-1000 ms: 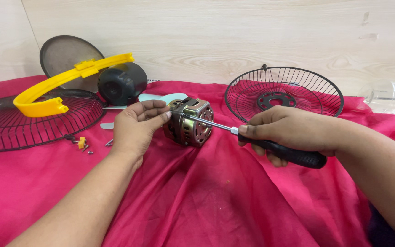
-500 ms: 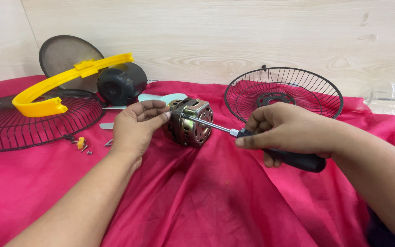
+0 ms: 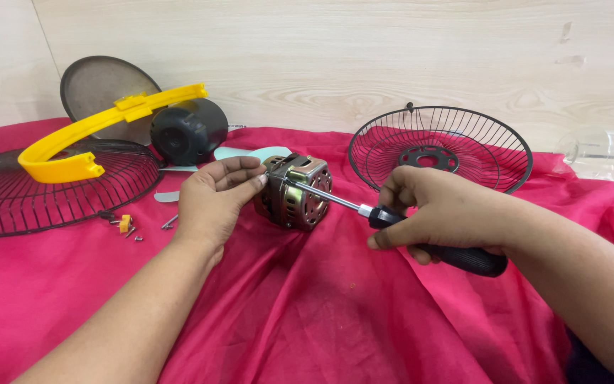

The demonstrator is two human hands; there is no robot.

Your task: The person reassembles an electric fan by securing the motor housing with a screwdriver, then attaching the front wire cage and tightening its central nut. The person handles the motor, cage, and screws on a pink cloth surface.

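Crimson satin cloth (image 3: 307,313), creased, covers the table under fan parts.

Leftmost lies a black wire fan guard (image 3: 30,192) with a curved yellow plastic bracket (image 3: 87,139) across it, beside a rounded black plastic housing (image 3: 187,130). Left hand (image 3: 214,199) curls round the ribbed silver metal fan motor (image 3: 296,192), steadying it at mid-cloth. Right hand (image 3: 442,217) is closed on a black-handled screwdriver (image 3: 392,224), steel tip touching the motor's casing. Beyond stands a domed black wire grille (image 3: 440,146).
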